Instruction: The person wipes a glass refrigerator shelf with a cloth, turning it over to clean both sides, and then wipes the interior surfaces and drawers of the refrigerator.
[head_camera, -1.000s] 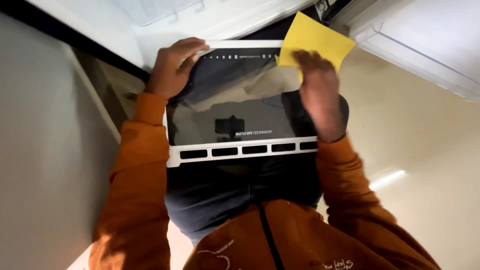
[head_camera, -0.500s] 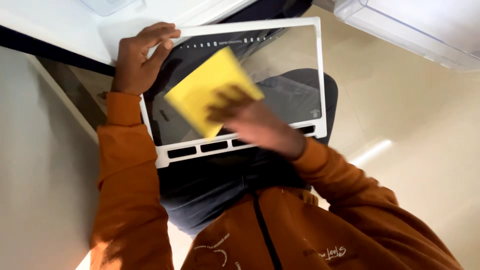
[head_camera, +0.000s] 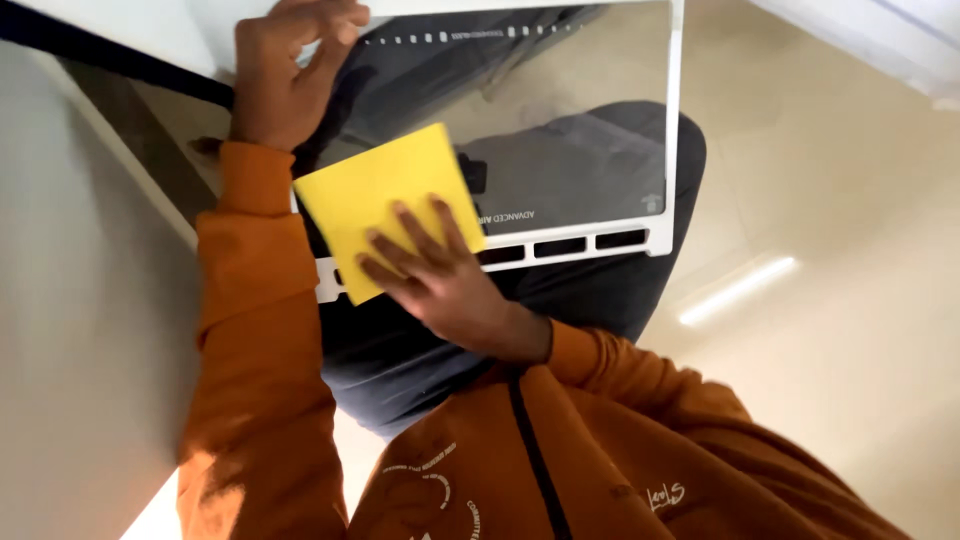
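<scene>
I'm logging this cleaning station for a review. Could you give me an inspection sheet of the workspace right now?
Surface: glass shelf panel with white frame, resting across the person's lap.
Job's things: yellow cloth pressed flat on the glass.
Clutter: nothing seen.
Grippers: left hand grips the panel's far corner; right hand lies on the cloth, fingers spread.
Cables: nothing seen.
Surroundings: beige floor, white appliance edges above.
</scene>
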